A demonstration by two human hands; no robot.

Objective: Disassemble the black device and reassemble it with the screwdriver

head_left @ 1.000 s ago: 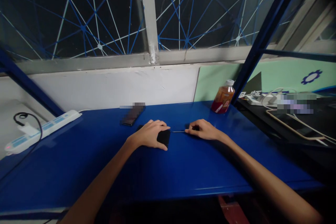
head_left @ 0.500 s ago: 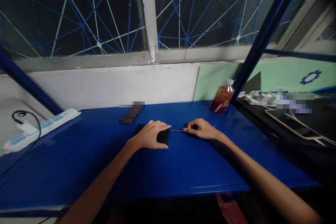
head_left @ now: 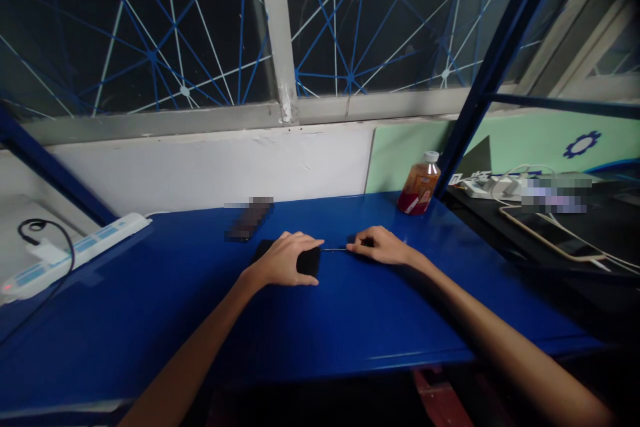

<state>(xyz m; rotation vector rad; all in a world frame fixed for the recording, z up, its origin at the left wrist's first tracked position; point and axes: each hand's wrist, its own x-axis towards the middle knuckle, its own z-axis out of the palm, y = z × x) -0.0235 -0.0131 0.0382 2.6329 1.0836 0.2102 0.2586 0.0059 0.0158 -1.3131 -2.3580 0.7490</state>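
A flat black box-like object [head_left: 309,263] lies on the blue tabletop [head_left: 350,320]. Across its top rests my left hand [head_left: 286,259], with thumb and fingers gripping its near and far sides; the palm hides much of it. To the right, my right hand [head_left: 381,245] is closed in a pinch on a thin metal rod [head_left: 334,249]. The rod runs left from my fingertips to the box's right edge, and its far end appears to touch there. Whether the rod has a handle is hidden by my fingers.
A dark blurred-out item [head_left: 250,219] lies behind my left hand. A drink bottle [head_left: 420,185] stands at the back right, and a white power strip [head_left: 75,257] lies at the left. On the black side table is a phone [head_left: 550,233] with cables.
The whole view has shifted slightly. Both hands keep their hold and place relative to the black box and the rod.
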